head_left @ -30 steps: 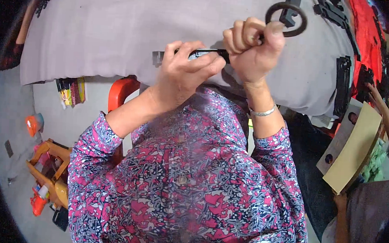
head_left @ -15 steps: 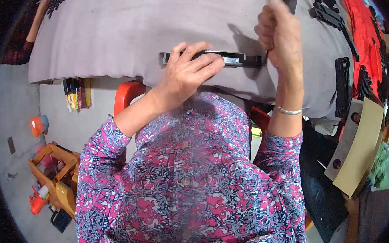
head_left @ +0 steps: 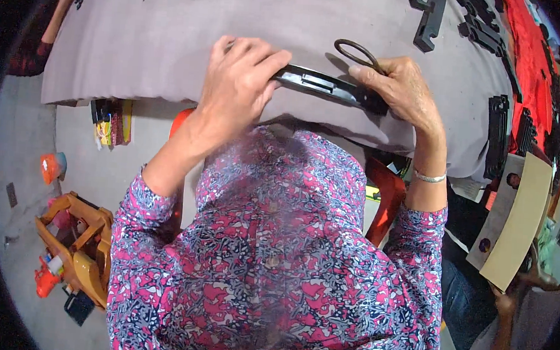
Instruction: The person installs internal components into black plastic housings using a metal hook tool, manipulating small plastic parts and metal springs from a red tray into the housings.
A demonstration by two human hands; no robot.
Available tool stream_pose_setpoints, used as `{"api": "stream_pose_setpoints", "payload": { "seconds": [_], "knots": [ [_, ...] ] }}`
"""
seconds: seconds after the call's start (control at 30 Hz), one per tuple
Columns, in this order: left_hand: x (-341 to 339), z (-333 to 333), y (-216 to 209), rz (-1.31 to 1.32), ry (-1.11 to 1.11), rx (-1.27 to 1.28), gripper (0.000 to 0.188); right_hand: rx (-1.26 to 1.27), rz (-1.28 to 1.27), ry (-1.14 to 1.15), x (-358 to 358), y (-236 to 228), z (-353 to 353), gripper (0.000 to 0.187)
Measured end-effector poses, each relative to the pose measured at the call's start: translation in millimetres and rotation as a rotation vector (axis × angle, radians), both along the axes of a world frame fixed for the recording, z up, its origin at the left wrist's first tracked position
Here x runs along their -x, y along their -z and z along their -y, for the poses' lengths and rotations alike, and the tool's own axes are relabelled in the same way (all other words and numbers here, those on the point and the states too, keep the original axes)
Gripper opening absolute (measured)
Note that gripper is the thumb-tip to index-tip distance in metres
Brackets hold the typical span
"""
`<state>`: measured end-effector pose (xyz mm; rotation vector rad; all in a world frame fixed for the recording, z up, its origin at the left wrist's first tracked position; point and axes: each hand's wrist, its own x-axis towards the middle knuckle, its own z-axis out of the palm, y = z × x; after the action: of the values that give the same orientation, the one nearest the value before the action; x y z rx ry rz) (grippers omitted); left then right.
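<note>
Black slotted bar (head_left: 318, 82), seen in the head view above grey tablecloth (head_left: 153, 45): the left hand (head_left: 244, 76) grasps its left part; the right hand (head_left: 403, 93) clasps a dark ring (head_left: 355, 45) at its right end.

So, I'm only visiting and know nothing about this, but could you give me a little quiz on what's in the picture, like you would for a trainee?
1. Multiple choice: what does the left hand grip?
A. A yellow board
B. A long black part
C. A wooden chair

2. True or false: the dark ring is held in the right hand.

3. Fill in the blank: the cloth beneath both hands is ____ in colour.

Key
1. B
2. True
3. Grey
</note>
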<state>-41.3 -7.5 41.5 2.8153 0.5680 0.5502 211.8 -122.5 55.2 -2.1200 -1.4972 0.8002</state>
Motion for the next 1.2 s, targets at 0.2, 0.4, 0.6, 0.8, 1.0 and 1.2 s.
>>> {"api": "stream_pose_setpoints", "payload": {
  "seconds": [0.2,0.4,0.6,0.8,1.0,1.2],
  "knots": [
    [-30,-36,2,0.145,0.112,-0.015,0.039,0.047,-0.416,0.243,36,8,27,0.049],
    [-60,-52,15,0.245,0.253,0.167,0.06,-0.078,-0.787,0.328,90,8,44,0.048],
    [-32,-23,7,0.436,0.149,0.481,0.036,-0.393,-1.055,0.606,61,-6,34,0.059],
    [-11,16,-4,0.159,0.259,0.191,0.046,-0.703,-1.435,0.333,35,-46,-21,0.058],
    [-14,28,-1,0.062,0.239,0.054,0.06,-0.662,-1.435,0.162,27,-25,-69,0.061],
    [-13,34,-2,0.025,0.223,0.053,0.066,-0.659,-1.426,0.296,45,-15,-79,0.062]
  ]
}}
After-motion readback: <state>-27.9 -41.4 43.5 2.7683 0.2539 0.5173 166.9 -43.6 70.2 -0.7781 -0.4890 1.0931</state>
